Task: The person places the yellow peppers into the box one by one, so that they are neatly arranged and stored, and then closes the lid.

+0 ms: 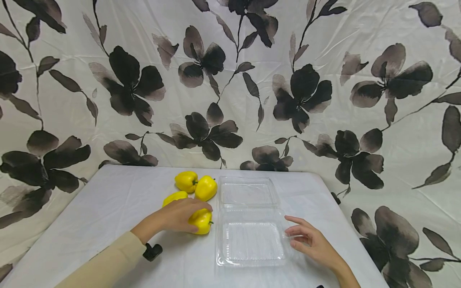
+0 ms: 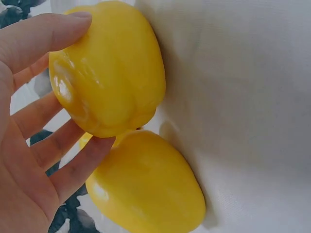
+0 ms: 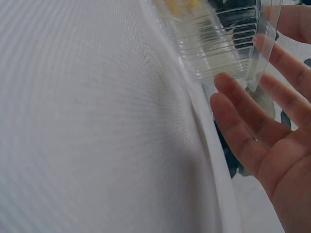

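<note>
My left hand (image 1: 178,216) grips a yellow bell pepper (image 1: 202,224) beside the left edge of an opened clear plastic clamshell container (image 1: 253,242). In the left wrist view, thumb and fingers are around that pepper, with a second yellow bell pepper (image 2: 155,184) close by it. My right hand (image 1: 311,242) is at the container's right side, its fingers loosely extended. In the right wrist view, the fingertips (image 3: 226,82) overlap the clear plastic wall (image 3: 233,43). The container's lid (image 1: 248,192) lies folded back, away from me.
Behind the left hand sits a partly covered yellow pepper (image 1: 175,197). Two more yellow peppers (image 1: 206,189) lie farther back, left of the lid. A white cloth covers the table (image 1: 108,208), and a floral curtain (image 1: 252,100) hangs behind its far edge.
</note>
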`<state>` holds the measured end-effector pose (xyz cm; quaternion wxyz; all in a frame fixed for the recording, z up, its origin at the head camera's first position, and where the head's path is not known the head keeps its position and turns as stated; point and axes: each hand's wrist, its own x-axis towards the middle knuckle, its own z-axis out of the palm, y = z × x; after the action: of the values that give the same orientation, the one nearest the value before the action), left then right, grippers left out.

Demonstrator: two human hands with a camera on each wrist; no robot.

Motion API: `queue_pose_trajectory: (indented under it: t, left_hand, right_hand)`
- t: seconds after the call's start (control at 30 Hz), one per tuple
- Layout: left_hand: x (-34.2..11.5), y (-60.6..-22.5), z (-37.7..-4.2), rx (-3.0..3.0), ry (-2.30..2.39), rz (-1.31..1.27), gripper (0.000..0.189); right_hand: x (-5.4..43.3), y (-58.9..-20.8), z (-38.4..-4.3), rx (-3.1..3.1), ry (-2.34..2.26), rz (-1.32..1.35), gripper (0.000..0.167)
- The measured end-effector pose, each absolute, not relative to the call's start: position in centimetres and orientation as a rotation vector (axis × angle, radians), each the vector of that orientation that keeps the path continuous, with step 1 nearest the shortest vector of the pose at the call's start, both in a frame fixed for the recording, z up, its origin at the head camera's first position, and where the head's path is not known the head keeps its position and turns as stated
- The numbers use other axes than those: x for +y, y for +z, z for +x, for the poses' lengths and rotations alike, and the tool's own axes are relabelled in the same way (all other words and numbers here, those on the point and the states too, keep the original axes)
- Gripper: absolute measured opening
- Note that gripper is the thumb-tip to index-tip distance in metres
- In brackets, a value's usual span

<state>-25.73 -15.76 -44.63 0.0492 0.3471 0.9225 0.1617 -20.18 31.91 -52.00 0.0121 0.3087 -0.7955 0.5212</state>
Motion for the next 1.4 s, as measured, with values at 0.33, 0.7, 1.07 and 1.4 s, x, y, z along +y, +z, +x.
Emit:
queue_pose_trajectory:
  t: [0.33, 0.7, 1.07, 1.4]
  left_hand:
    - [-15.5, -44.5, -25.7, 2.797, 0.496, 1.029, 0.062]
    - [-15.4, -44.6, -26.1, 2.793, 0.504, 1.018, 0.060]
    - [-15.1, -43.1, -26.2, 2.837, 0.479, 1.087, 0.060]
    - [-14.7, -41.6, -26.2, 2.836, 0.490, 1.092, 0.060]
  right_hand:
    - [31.8, -51.9, -20.1, -2.461, 1.618, 0.987, 0.027]
    - [31.7, -51.8, -20.1, -2.475, 1.617, 0.966, 0.024]
    - [31.7, -51.9, -20.0, -2.478, 1.617, 0.956, 0.025]
    - [31.8, -52.0, -20.1, -2.470, 1.610, 0.970, 0.025]
